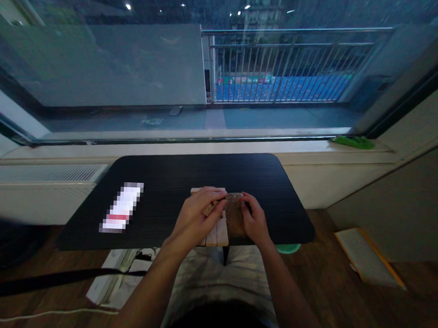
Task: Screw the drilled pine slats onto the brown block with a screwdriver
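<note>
A pale wooden slatted board (221,234) lies near the front edge of the black table (160,176), with small dark spots on it. My left hand (200,214) is over this board, its thumb and fingertips drawn together at the right side. What sits between those fingertips is too small to tell. Just right of the board is a flat brown piece with a clear, shiny upper part, like a plastic bag (234,218). My right hand (255,219) pinches its upper right edge, fingers curled. Its lower part reaches the table's front edge.
A blurred-out bright phone-like rectangle (122,208) lies on the table's left side. A white radiator (40,190) stands left, below the window sill (205,148). A green item (352,142) rests on the sill. White boxes (108,280) and a flat panel (369,257) are on the floor.
</note>
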{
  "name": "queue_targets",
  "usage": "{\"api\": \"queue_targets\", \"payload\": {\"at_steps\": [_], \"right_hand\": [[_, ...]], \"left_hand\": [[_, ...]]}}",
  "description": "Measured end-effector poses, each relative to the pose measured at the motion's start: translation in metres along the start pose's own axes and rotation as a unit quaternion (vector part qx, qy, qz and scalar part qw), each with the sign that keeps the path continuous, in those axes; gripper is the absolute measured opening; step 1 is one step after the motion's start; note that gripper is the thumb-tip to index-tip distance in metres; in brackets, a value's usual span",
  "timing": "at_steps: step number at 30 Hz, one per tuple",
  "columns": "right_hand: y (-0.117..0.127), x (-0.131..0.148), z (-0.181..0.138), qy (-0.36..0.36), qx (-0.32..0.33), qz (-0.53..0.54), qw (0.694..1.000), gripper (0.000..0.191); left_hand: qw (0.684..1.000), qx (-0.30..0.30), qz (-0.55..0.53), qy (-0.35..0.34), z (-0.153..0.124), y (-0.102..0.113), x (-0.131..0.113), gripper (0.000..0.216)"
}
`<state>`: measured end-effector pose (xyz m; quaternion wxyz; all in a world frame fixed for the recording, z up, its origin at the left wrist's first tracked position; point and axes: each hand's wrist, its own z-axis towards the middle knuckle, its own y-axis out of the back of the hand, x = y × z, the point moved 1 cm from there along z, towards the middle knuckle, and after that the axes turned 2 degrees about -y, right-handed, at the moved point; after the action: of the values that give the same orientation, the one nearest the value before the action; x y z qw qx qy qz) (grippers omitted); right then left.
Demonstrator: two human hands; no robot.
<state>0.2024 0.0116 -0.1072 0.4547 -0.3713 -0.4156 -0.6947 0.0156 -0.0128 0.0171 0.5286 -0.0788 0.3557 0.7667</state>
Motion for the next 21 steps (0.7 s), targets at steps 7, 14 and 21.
{"api": "queue_targets", "payload": {"at_steps": [7, 14, 21], "right_hand": [[-0.001, -0.0024, 0.0, -0.001, -0.004, 0.001, 1.0, 0.02], [-0.0002, -0.0021, -0.0003, 0.0, -0.006, 0.003, 1.0, 0.019], [0.0001, 0.0, 0.0002, -0.001, -0.01, 0.008, 1.0, 0.019]], "left_hand": [[1.0, 0.01, -0.013, 0.006, 0.0001, 0.0007, 0.0007, 0.014], [0.999, 0.019, -0.019, 0.03, -0.0003, 0.0009, 0.0015, 0.016], [0.998, 0.027, -0.024, 0.044, -0.001, 0.0006, 0.0012, 0.02]]}}
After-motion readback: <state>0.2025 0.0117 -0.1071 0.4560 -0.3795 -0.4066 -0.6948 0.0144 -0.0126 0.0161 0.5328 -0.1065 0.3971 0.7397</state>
